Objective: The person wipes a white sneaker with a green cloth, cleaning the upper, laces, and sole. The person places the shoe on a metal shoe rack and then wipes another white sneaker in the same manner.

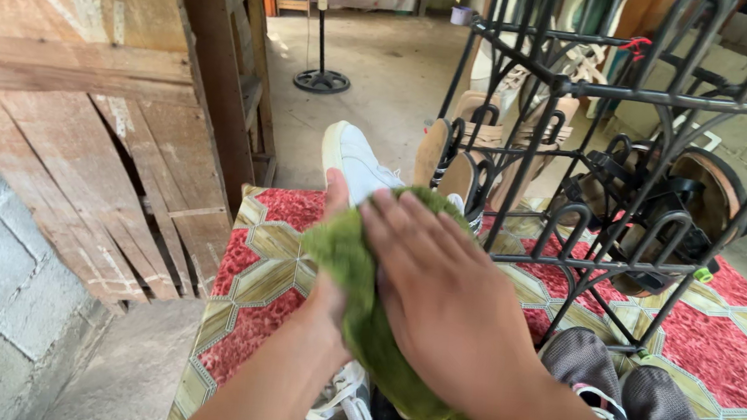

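My left hand (330, 261) holds a white sneaker (356, 158), its toe pointing away from me; most of the shoe is hidden by a fuzzy green cloth (353, 277). My right hand (439, 289) lies flat with fingers spread on top of the green cloth, pressing it against the shoe. The cloth hangs down toward my lap.
A black metal shoe rack (635, 153) with tan sandals and dark shoes stands to the right. A red and gold patterned mat (268, 264) covers the floor. Grey sneakers (621, 389) and a white laced shoe (340, 417) lie near me. Wooden boards (85, 73) stand left, a fan stand (320, 77) behind.
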